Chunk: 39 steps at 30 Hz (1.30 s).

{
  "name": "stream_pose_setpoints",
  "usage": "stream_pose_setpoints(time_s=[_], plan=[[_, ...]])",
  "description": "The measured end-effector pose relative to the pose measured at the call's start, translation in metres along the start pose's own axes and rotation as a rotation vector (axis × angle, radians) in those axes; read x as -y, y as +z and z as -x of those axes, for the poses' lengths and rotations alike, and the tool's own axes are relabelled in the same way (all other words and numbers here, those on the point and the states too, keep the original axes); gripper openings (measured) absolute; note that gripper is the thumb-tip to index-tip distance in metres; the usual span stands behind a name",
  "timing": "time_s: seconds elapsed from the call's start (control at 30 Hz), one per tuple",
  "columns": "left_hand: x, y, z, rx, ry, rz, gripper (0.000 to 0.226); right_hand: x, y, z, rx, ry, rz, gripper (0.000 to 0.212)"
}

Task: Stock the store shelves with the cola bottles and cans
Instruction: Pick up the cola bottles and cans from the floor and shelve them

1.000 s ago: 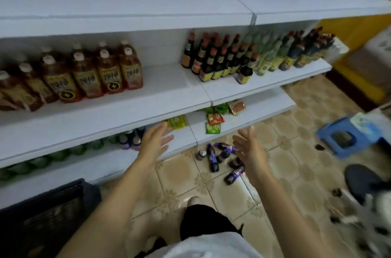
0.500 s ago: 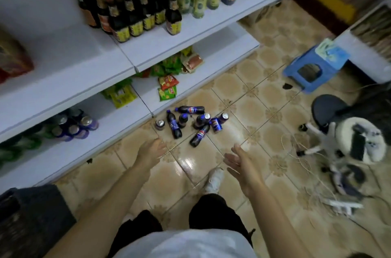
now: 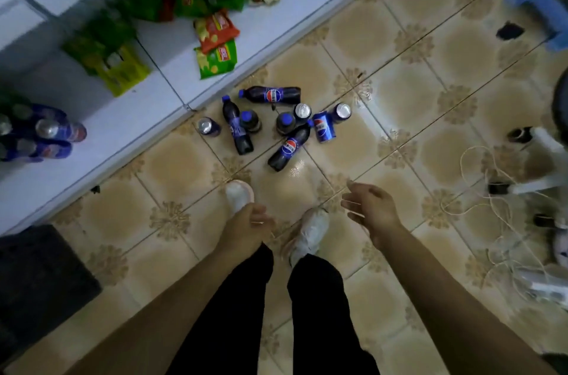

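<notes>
Head cam: left hand (image 3: 246, 228) & right hand (image 3: 370, 210) relaxed, empty; cola bottles (image 3: 270, 95), cans (image 3: 324, 130) on floor (image 3: 430, 92).

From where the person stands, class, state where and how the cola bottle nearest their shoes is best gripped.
Probably round the labelled middle of the bottle, the right hand coming from above: it lies flat, base toward the shoes, neck crowded by a lying can.

The floor (image 3: 408, 92) was glossy glazed tile. The cola bottles (image 3: 270, 95) looked like shiny dark plastic, the cans (image 3: 322, 127) had bright metal tops, and the snack packets (image 3: 216, 59) were glossy film. The shelf (image 3: 129, 125) looked smooth and matt.
</notes>
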<state>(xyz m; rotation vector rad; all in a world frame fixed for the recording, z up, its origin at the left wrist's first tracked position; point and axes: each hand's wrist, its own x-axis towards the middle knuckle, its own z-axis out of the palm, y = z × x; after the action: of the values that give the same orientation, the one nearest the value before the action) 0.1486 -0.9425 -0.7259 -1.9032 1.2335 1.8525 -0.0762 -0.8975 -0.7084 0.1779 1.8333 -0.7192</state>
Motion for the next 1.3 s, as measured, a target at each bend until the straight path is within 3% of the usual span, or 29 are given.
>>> stream_pose_setpoints(time_s=[0.17,0.3,0.5,0.63,0.8,0.97,1.1,1.17,1.3], plan=[[0.025,0.022,-0.147,0.013,-0.05,-0.144,0.046,-0.022,0.051,-0.139,0.003,-0.006,0.172,0.033],[0.044,0.046,-0.277,-0.076,0.037,-0.278,0.059,-0.058,0.095,-0.242,0.068,0.019,0.24,0.036],[0.07,0.079,-0.427,-0.221,0.107,-0.464,0.08,-0.115,0.126,-0.347,0.08,0.063,0.107,0.034],[0.076,0.095,-0.46,-0.31,0.142,-0.573,0.073,-0.133,0.13,-0.373,0.023,0.103,0.078,0.041],[0.064,0.095,-0.42,-0.187,0.029,-0.497,0.07,-0.127,0.139,-0.352,0.02,0.157,0.033,0.045],[0.051,0.086,-0.299,-0.006,0.064,-0.329,0.068,-0.095,0.123,-0.282,-0.111,0.246,-0.167,0.085],[0.043,0.068,-0.18,-0.005,0.225,-0.332,0.065,-0.059,0.091,-0.207,-0.111,0.278,-0.298,0.047],[0.038,0.06,-0.136,-0.023,0.275,-0.377,0.066,-0.044,0.078,-0.162,-0.082,0.279,-0.27,0.043],[0.006,0.039,-0.052,0.028,0.114,0.001,0.055,-0.011,0.049,-0.073,0.012,0.176,-0.281,0.033]])
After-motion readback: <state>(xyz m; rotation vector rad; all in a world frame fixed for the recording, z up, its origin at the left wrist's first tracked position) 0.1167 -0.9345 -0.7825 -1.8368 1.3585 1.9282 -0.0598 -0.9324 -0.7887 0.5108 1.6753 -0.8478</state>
